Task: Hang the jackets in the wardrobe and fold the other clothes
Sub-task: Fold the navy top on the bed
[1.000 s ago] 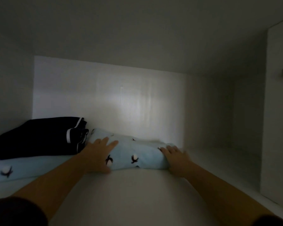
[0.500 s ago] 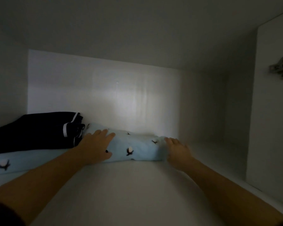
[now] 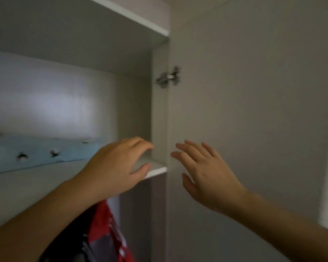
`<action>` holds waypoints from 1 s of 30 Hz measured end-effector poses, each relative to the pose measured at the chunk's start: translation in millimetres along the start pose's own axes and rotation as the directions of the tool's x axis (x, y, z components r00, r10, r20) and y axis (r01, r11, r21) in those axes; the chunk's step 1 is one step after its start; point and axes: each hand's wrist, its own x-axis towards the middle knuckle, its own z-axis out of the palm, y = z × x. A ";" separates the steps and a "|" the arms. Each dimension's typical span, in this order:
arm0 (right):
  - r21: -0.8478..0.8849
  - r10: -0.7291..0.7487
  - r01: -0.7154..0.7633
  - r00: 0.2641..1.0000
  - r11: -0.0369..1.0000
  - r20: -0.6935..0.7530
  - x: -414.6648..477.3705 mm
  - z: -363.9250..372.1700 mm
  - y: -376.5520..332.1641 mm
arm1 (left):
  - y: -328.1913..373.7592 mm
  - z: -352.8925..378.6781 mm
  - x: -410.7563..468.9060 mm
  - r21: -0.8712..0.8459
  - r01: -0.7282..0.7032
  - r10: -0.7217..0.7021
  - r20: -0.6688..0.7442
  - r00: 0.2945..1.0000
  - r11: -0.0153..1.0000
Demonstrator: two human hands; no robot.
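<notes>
On the white wardrobe shelf (image 3: 155,170) lies a folded pale-blue patterned garment (image 3: 36,154); a red-and-black jacket (image 3: 106,229) hangs below. The left hand (image 3: 116,171) and right hand (image 3: 206,173) hover with fingers spread, holding nothing.

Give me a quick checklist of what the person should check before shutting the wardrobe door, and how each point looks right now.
1. Left hand free of clothing: ok, open and empty.
2. Right hand free: ok, open, fingers spread near the door.
3. Light blue folded garment lying fully on the shelf: ok, back from the front edge.
4. Red garment below the shelf clear of the door's path: cannot tell.
5. Hinge unobstructed: ok.
</notes>
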 end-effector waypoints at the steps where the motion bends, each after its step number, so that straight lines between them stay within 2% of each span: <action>1: -0.015 0.039 -0.039 0.999 0.999 -0.018 -34.7 -20.1 12.2 | 36.5 4.5 3.4 -0.079 -0.023 0.022 -0.016 1.000 0.997; 3: -0.052 0.135 -0.137 0.990 0.989 -0.037 -106.2 -59.4 32.6 | 110.6 13.4 11.8 -0.239 -0.091 0.077 -0.067 0.995 0.967; 6: -0.151 0.303 -0.302 0.953 0.941 -0.017 -208.8 -113.9 61.3 | 223.5 26.6 28.1 -0.455 -0.208 0.160 -0.142 0.977 0.866; 9: -0.255 0.489 -0.472 0.872 0.844 0.005 -301.4 -166.8 88.4 | 335.5 35.8 44.2 -0.626 -0.287 0.218 -0.187 0.958 0.725; 13: -0.394 0.680 -0.637 0.732 0.663 -0.041 -416.8 -227.8 115.6 | 482.0 48.3 62.4 -0.787 -0.351 0.302 -0.219 0.928 0.507; 17: -0.500 0.823 -0.743 0.559 0.444 -0.100 -524.3 -275.5 138.3 | 625.5 59.7 73.2 -0.876 -0.388 0.425 -0.247 0.871 0.286; 21: -0.574 0.908 -0.783 0.389 0.238 -0.154 -622.1 -314.5 170.8 | 758.1 71.8 83.2 -0.912 -0.401 0.523 -0.300 0.798 0.089; 24: -0.611 0.937 -0.787 0.276 0.093 -0.213 -683.0 -340.2 203.3 | 850.9 83.3 97.7 -0.916 -0.401 0.566 -0.346 0.748 -0.030; 30: -0.595 0.942 -0.795 0.099 -0.119 -0.322 -783.0 -396.4 273.6 | 1019.2 88.9 138.3 -0.894 -0.389 0.630 -0.438 0.642 -0.225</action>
